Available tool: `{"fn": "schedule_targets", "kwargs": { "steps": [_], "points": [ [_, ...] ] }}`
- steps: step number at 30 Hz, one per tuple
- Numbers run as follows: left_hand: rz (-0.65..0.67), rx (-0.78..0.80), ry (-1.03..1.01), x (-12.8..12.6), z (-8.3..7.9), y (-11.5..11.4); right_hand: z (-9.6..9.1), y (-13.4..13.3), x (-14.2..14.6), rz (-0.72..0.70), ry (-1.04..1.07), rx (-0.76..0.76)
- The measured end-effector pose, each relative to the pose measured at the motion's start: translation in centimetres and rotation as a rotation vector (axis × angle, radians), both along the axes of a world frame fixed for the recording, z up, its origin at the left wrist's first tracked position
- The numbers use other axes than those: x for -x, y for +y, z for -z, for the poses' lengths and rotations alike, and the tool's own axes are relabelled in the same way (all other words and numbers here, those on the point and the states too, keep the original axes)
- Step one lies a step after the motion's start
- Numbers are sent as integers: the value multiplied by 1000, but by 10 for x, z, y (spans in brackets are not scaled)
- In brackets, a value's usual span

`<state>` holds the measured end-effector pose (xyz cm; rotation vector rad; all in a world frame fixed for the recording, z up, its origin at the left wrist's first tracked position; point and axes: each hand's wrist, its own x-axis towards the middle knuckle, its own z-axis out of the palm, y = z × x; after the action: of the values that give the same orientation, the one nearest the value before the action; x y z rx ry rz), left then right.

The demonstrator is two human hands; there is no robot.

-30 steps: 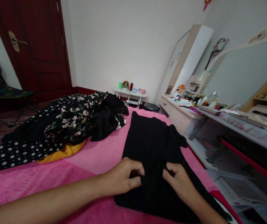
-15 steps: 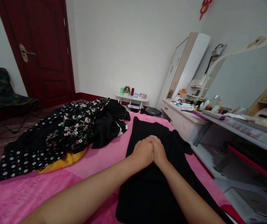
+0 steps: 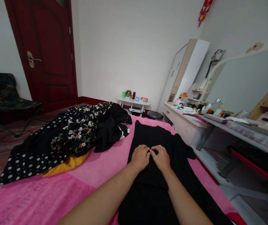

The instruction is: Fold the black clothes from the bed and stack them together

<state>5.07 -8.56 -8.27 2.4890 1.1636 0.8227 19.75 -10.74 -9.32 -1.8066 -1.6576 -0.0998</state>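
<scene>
Basically, both hands were on the black garment (image 3: 154, 175), which lay on the pink sheet (image 3: 106, 162). Pile off to its left: floral black cloth (image 3: 77, 131), white-dotted black cloth (image 3: 28, 165), mustard cloth (image 3: 70, 164) poking out underneath.

Left hand (image 3: 140, 157) and right hand (image 3: 161, 157) were together on the garment, fingertips touching or nearly so; couldn't tell which. Fingers were bent toward the cloth, with a small gap between right thumb and forefinger. Couldn't tell whether either hand had fabric pinched or just rested on it.

A cross edge, probably a fold, ran below the wrists. A sleeve-like flap (image 3: 183, 147) stuck out on the far right; a long strip (image 3: 201, 184) trailed toward the near right.

Handling, my judgement: cloth looked soft and limp, so light pressure beat pulling. Best worked from the centre outward, hands matched, layers lined up, forearms not dragging the near part. Creases were hard to spot, black on black.

Text: faint lettering-like marks (image 3: 28, 200) on the sheet, unreadable. Red hanging ornament (image 3: 203, 14): gold marks, too blurred. Bottles (image 3: 209, 109) by the dressing table (image 3: 171, 114): labels too small. No brand legible.
</scene>
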Motion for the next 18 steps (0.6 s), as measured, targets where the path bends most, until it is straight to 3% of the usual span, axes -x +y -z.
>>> {"fn": "schedule_targets", "kwargs": {
  "steps": [5, 9, 13, 18],
  "points": [
    [-113, -1, -2, 3, 0, 3, -5, -5, 4, -24, 19, 67],
    [-137, 6, 62, 1, 0, 2, -3, -5, 4, -73, 56, 121],
    [-151, 38, 100, -2, 0, 3, -2, -6, 3, -30, -18, 124],
    [-137, 101, 104, 0, -2, 7, -30, -11, 28, -85, -50, 37]
  ]
}}
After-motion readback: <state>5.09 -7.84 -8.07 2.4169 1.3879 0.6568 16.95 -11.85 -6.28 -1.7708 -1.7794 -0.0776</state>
